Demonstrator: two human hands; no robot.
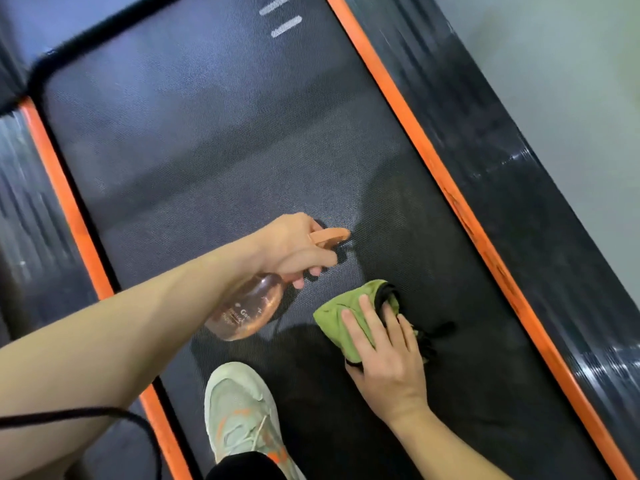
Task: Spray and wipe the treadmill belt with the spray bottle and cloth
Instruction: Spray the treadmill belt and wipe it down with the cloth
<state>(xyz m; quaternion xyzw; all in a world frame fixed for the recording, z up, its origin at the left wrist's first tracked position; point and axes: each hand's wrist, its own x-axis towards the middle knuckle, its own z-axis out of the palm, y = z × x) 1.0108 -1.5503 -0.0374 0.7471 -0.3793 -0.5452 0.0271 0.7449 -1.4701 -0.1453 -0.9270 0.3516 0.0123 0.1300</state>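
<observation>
gripping the spray bottle, left hand aims its nozzle up-belt.

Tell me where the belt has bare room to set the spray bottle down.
Bare belt lies beyond the left hand and spray bottle, up to the white stripes, between the orange rails. Crowded nearer: shoe, cloth under right hand.

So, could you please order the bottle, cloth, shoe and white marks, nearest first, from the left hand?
1. bottle, in the left hand
2. cloth, to its right
3. shoe, nearer the person, on the belt
4. white marks, far end
</observation>
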